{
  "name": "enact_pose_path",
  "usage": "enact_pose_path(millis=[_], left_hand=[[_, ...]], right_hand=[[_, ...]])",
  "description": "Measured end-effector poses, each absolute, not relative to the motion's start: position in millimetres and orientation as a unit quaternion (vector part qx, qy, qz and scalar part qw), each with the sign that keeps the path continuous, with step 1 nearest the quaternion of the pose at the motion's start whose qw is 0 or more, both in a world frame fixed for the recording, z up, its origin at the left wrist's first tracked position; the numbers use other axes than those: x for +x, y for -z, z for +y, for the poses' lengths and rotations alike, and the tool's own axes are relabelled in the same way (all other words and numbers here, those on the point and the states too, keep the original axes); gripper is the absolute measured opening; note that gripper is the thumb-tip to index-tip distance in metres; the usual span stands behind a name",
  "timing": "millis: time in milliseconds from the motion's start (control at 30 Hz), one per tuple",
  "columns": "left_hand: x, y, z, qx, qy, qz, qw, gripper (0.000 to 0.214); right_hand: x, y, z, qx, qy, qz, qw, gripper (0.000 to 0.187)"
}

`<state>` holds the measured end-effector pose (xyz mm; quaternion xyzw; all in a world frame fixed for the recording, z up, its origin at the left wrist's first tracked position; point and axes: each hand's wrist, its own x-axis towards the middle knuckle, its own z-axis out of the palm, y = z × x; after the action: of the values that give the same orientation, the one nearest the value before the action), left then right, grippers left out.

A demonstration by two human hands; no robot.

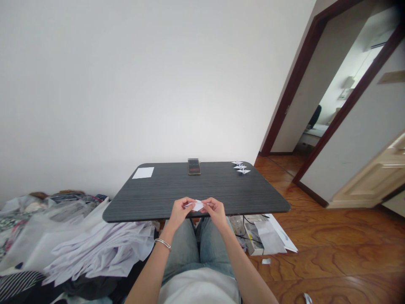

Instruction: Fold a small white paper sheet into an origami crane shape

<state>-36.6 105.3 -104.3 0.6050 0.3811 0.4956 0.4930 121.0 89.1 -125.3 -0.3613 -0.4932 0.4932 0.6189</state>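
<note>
Between my two hands is a small folded piece of white paper [198, 206], held just over the near edge of the dark table [171, 190]. My left hand [182, 207] pinches its left end, and my right hand [215, 208] pinches the right end. Its exact folded shape is too small to make out. Several white paper cranes [243, 171] stand in a row at the table's far right. At the far left lies a flat sheet of white paper [143, 172].
A phone-like dark device [194, 166] stands at the table's back, near the white wall [177, 84]. Clothes and white cloth [104, 249] are heaped at the left. Papers and cables lie by a box [254, 240] under the right side. A doorway opens at the right.
</note>
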Motion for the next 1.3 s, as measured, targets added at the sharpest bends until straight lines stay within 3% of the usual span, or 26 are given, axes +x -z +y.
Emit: enact_pose_path(millis=[533, 900, 1300], left_hand=[[-40, 76, 92, 0.623, -0.481, 0.381, 0.486, 0.019], [-33, 31, 66, 0.624, -0.476, 0.369, 0.498, 0.013], [-35, 9, 51, 0.630, -0.474, 0.365, 0.495, 0.011]], right_hand=[[130, 105, 74, -0.308, -0.564, -0.498, 0.582, 0.025], [123, 70, 53, -0.312, -0.512, -0.505, 0.620, 0.019], [125, 50, 38, -0.263, -0.553, -0.497, 0.615, 0.016]])
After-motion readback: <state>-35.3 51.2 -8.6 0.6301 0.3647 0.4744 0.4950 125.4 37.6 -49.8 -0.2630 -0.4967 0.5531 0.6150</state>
